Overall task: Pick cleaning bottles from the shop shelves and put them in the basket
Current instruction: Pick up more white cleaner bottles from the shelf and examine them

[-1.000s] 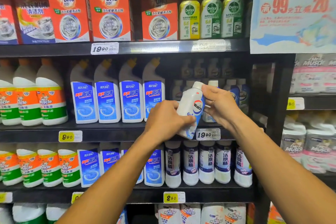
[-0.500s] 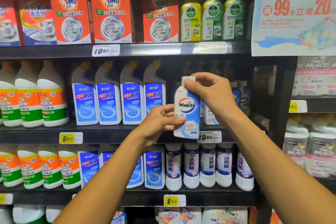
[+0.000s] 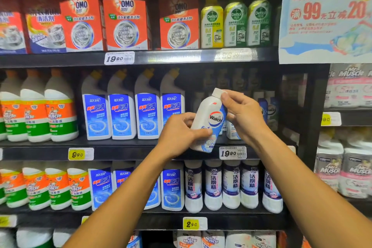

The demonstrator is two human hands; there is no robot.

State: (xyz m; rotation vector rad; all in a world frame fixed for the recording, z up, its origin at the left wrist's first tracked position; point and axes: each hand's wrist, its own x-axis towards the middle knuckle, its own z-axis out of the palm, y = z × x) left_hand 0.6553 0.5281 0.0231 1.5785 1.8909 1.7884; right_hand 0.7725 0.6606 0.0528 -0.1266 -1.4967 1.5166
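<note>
A white and blue Walch bottle (image 3: 210,119) is held in the air in front of the middle shelf, tilted with its white cap up and to the right. My left hand (image 3: 179,133) grips its lower body from the left, thumb across the label. My right hand (image 3: 241,112) pinches the neck just under the cap from the right. More Walch bottles (image 3: 269,109) stand behind on the shelf, partly hidden by my right hand. No basket is in view.
Blue-label toilet cleaner bottles (image 3: 122,115) and orange-green Mr Muscle bottles (image 3: 38,115) fill the middle shelf to the left. OMO boxes (image 3: 125,24) and Dettol bottles (image 3: 235,20) stand above. White bottles (image 3: 231,185) line the shelf below. A promo poster (image 3: 326,14) hangs at upper right.
The bottle went from upright to tilted with its cap to the right. My left hand shifted from fingertips on its side to a fuller grip low on the body.
</note>
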